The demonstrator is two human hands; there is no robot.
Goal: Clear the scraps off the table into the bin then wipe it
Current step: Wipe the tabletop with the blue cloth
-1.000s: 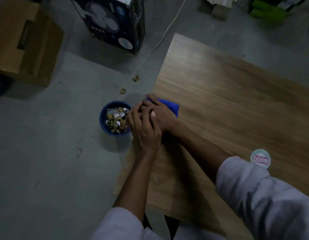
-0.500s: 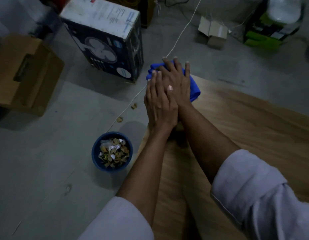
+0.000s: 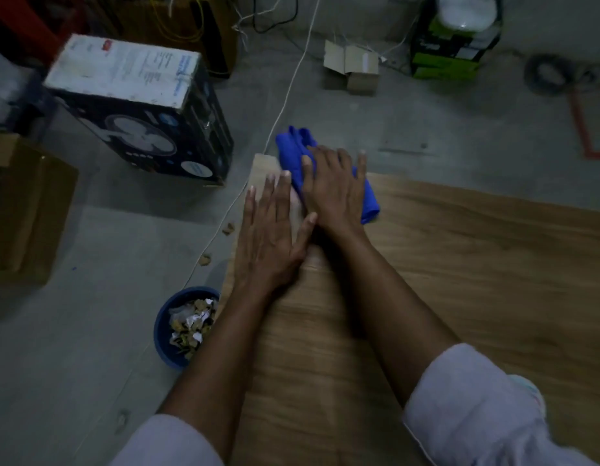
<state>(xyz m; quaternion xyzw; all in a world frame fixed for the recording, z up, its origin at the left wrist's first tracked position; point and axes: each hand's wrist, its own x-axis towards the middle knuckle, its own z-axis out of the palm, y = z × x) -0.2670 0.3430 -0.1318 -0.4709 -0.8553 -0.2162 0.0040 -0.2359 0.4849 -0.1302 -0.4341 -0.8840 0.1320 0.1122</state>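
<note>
The right hand's fingers [image 3: 361, 163] lie straight and spread apart, pressing flat on a blue cloth [image 3: 292, 146]; they curl round nothing. The left hand's fingers [image 3: 275, 190] are straight and close together, thumb splayed toward the other wrist, palm down on the wood.

The right hand [image 3: 335, 190] pins the cloth at the far left corner of the wooden table [image 3: 460, 280], and the left hand [image 3: 268, 237] rests just beside it, along the left edge running back from that corner. The cloth's bunched far end overhangs the corner, above the floor.

With so little cloth left on the wood, a further push outward would likely carry it off the corner onto the dusty concrete, and the pressing hand could drop over the edge with it.

The blue bin [image 3: 164, 331] holds paper and cardboard scraps [image 3: 191, 324], but it stands on the floor well back from the corner, against the left edge. Anything the cloth sweeps off at the corner would probably miss it. Two scraps on the floor [image 3: 228, 228] lie between corner and bin, beside a white cable [image 3: 285, 95], so a miss seems a real risk.
</note>
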